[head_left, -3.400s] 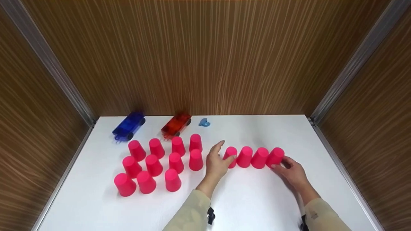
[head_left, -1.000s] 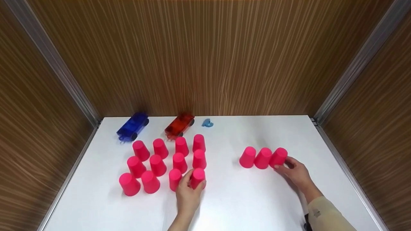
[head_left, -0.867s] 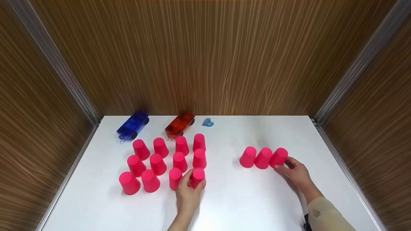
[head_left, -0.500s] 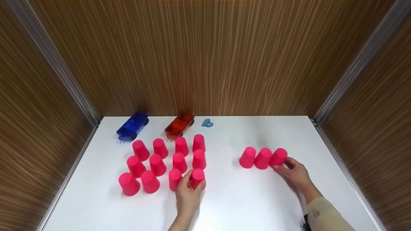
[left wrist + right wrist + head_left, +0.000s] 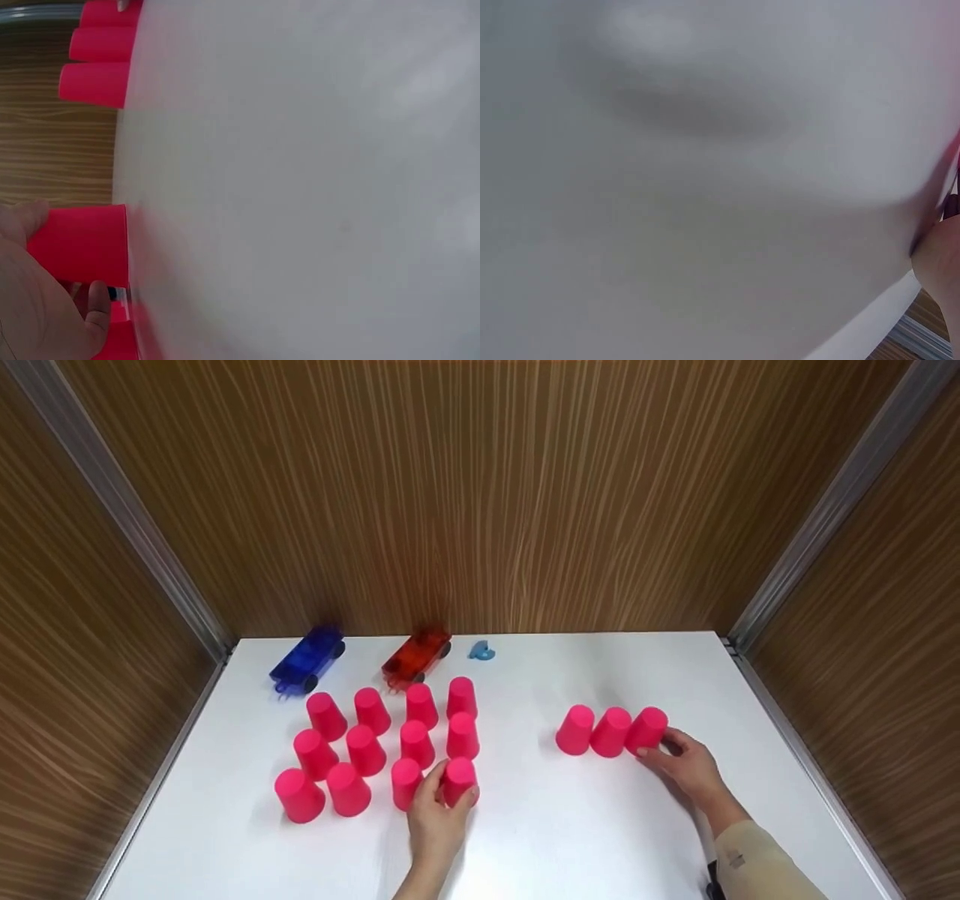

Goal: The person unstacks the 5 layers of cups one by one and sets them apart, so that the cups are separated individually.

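In the head view, my left hand (image 5: 435, 823) grips an upside-down pink cup (image 5: 460, 777) at the front right corner of a block of similar cups. The left wrist view shows thumb and finger on either side of this cup (image 5: 84, 244), its rim at the white surface. My right hand (image 5: 691, 771) holds the rightmost cup (image 5: 648, 727) of a separate row of three, thumb low on its near side. In the right wrist view only part of the right hand (image 5: 939, 259) appears at the edge, and its cup is mostly cut off.
Several inverted pink cups (image 5: 365, 750) stand in three rows at the left of the white table (image 5: 555, 840). Behind them are a clear blue toy car (image 5: 307, 660), a clear red toy car (image 5: 417, 656) and a small blue piece (image 5: 481, 650). Wood-grain walls (image 5: 480, 510) enclose the table.
From the right-hand row, the leftmost cup has gone to the block's front right corner, where my left hand holds a cup. My right hand stays at its cup; little differs over the last second.
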Demonstrator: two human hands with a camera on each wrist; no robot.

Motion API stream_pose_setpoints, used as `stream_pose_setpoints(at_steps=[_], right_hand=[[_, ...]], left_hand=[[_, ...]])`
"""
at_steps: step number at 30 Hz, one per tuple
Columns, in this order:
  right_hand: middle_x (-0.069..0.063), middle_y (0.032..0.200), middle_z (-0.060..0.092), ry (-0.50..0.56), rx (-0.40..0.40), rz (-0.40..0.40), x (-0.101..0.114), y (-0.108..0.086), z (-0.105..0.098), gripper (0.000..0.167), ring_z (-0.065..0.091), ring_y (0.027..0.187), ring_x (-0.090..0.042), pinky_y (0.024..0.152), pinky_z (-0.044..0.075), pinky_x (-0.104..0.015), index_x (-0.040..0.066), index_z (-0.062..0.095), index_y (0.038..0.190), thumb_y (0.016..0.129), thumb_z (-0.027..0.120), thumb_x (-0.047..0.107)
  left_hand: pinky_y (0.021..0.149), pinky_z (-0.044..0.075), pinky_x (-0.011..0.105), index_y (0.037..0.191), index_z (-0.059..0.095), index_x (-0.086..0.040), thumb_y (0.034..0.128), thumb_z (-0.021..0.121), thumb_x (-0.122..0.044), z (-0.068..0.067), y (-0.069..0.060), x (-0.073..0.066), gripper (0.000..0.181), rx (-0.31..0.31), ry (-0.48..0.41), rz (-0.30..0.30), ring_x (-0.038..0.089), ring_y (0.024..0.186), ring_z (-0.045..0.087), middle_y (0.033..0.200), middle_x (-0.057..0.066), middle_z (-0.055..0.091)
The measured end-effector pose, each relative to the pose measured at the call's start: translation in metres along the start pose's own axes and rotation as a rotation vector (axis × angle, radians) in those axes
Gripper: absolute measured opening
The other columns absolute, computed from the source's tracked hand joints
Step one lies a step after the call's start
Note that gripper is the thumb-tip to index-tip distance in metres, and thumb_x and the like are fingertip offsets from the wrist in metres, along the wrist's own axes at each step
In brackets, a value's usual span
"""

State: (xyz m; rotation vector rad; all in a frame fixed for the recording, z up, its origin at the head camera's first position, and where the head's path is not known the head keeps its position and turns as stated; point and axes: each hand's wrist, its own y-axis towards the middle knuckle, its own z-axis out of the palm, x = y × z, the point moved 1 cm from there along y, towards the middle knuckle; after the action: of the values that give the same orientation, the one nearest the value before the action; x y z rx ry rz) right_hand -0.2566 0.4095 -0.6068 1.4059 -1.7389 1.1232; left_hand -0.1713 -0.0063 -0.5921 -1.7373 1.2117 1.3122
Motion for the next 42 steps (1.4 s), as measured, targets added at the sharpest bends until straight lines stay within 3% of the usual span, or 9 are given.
stream_pose_setpoints(at_steps=[5,10,16,20,25,29,32,35,42], right_hand=[[-0.023,0.166,0.035,0.007,-0.006,0.010,0.002,0.001,-0.001,0.092,0.030,0.153,-0.047,0.117,0.043,-0.054,0.006,0.036,0.164,0.094,0.080,0.047],[-0.022,0.166,0.036,0.011,-0.007,0.021,0.002,0.002,-0.002,0.091,0.031,0.153,-0.046,0.118,0.043,-0.054,0.007,0.037,0.163,0.094,0.080,0.049],[-0.022,0.167,0.034,0.012,-0.009,0.024,-0.002,0.001,-0.004,0.092,0.029,0.154,-0.046,0.117,0.043,-0.054,0.008,0.037,0.164,0.094,0.080,0.050],[-0.022,0.167,0.033,0.006,-0.012,0.025,-0.004,0.001,-0.006,0.094,0.028,0.155,-0.048,0.117,0.042,-0.054,0.007,0.035,0.164,0.093,0.080,0.051],[-0.023,0.167,0.034,0.010,-0.011,0.033,-0.004,0.001,-0.008,0.095,0.029,0.154,-0.049,0.117,0.043,-0.054,0.007,0.035,0.165,0.093,0.080,0.051],[-0.021,0.167,0.035,0.029,-0.007,0.037,-0.004,0.001,-0.006,0.092,0.031,0.154,-0.047,0.117,0.043,-0.053,0.008,0.036,0.164,0.094,0.080,0.049],[-0.021,0.166,0.037,0.027,-0.014,0.024,-0.004,0.001,-0.004,0.090,0.032,0.154,-0.046,0.118,0.042,-0.053,0.008,0.038,0.163,0.094,0.081,0.048],[-0.022,0.165,0.038,0.020,-0.017,0.008,-0.003,0.001,-0.001,0.090,0.032,0.153,-0.046,0.118,0.042,-0.053,0.007,0.040,0.162,0.093,0.081,0.048],[-0.019,0.165,0.038,0.023,-0.025,0.007,-0.002,0.002,0.003,0.088,0.032,0.154,-0.045,0.118,0.043,-0.053,0.010,0.041,0.162,0.093,0.082,0.047]], left_hand=[[0.102,0.057,0.046,0.146,0.062,-0.008,0.0816,0.093,-0.006,-0.001,-0.001,-0.004,0.071,-0.009,-0.003,0.052,0.029,0.124,0.066,0.130,0.005,0.070],[0.101,0.057,0.049,0.146,0.062,-0.012,0.0819,0.094,-0.012,-0.007,-0.002,-0.017,0.071,-0.014,-0.001,0.107,0.030,0.130,0.061,0.137,0.006,0.067],[0.100,0.058,0.050,0.148,0.063,-0.019,0.0815,0.095,-0.021,-0.016,0.003,-0.053,0.074,-0.033,0.000,0.167,0.029,0.135,0.057,0.144,0.003,0.064],[0.099,0.059,0.046,0.148,0.062,-0.020,0.0818,0.095,-0.024,-0.011,0.010,-0.086,0.074,0.000,-0.027,0.243,0.026,0.137,0.057,0.146,0.001,0.063],[0.101,0.058,0.042,0.150,0.060,-0.021,0.0855,0.092,-0.029,0.019,0.023,-0.121,0.072,0.131,-0.046,0.298,0.022,0.138,0.057,0.148,0.000,0.061],[0.102,0.057,0.037,0.152,0.058,-0.021,0.0875,0.090,-0.031,0.054,0.033,-0.135,0.073,0.254,-0.035,0.303,0.023,0.138,0.057,0.151,0.000,0.060],[0.106,0.055,0.040,0.154,0.056,-0.019,0.0902,0.088,-0.027,0.081,0.040,-0.134,0.071,0.343,-0.063,0.286,0.025,0.140,0.055,0.152,0.002,0.058],[0.108,0.053,0.042,0.155,0.055,-0.020,0.0918,0.086,-0.025,0.105,0.045,-0.128,0.071,0.405,-0.083,0.218,0.025,0.141,0.053,0.153,0.001,0.057],[0.104,0.056,0.040,0.154,0.056,-0.020,0.0917,0.086,-0.019,0.147,0.048,-0.103,0.070,0.448,-0.066,0.091,0.028,0.143,0.051,0.153,0.003,0.057]])
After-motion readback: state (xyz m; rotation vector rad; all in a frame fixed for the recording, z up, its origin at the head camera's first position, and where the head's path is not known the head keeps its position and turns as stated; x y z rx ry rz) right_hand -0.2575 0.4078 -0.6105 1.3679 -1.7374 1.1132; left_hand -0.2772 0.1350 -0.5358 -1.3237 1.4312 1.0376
